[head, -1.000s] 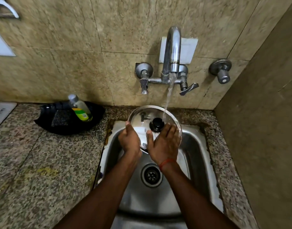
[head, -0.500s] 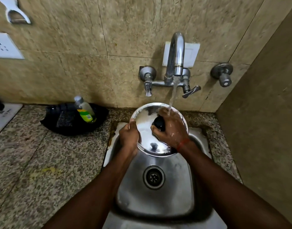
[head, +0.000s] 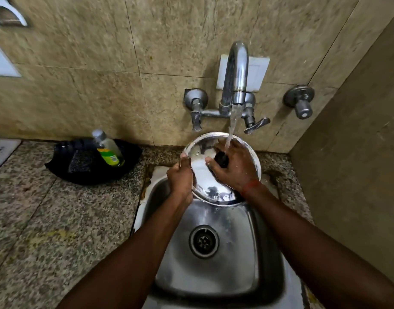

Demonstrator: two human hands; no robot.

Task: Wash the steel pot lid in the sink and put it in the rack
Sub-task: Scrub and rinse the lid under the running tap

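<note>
The round steel pot lid [head: 202, 175] with a black knob [head: 221, 159] is held tilted over the back of the steel sink [head: 214, 268], under the running tap [head: 235, 74]. My left hand [head: 180, 177] grips the lid's left rim. My right hand [head: 233, 166] lies over the lid's top, fingers curled around the knob, with the water stream falling on it. The right part of the lid is hidden by that hand. No rack is in view.
A black tray [head: 80, 170] with a scrub pad and a dish soap bottle [head: 108, 148] sits on the granite counter [head: 57, 219] left of the sink. A second valve [head: 301, 103] projects from the wall at right. A side wall closes in the right.
My right hand moved from the lid's lower face up onto the knob, under the stream. The lid shifted slightly up and back. My left hand kept its hold on the rim.
</note>
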